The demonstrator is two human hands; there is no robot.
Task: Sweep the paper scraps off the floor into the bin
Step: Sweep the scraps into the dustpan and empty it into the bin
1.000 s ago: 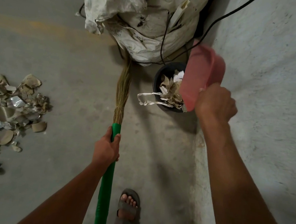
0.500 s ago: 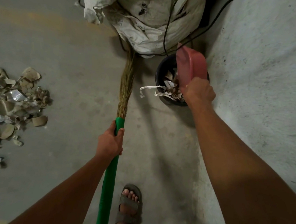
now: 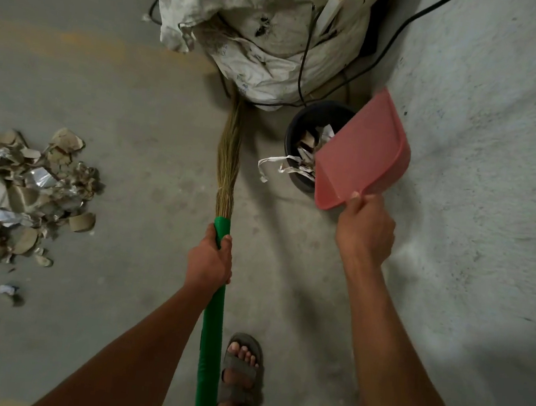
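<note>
- Right hand [image 3: 365, 230] curled round handle of smooth pink plastic dustpan [image 3: 363, 153], held tilted over round black plastic bin [image 3: 296, 129].
- Left hand [image 3: 210, 259] wrapped round glossy green handle of straw-bristled broom [image 3: 230, 152], bristle tips against crumpled white woven sack [image 3: 261, 36].
- Bin holding torn paper; 1 white strip [image 3: 272, 163] draped over rim.
- Heap of torn beige and silvery paper scraps [image 3: 26, 190] lying on rough grey concrete floor [image 3: 138, 106], well apart from bin, far left.
- Black cables [image 3: 305, 58] trailing over sack, behind bin.
- 1 sandalled foot [image 3: 242, 368] beside broom handle.
</note>
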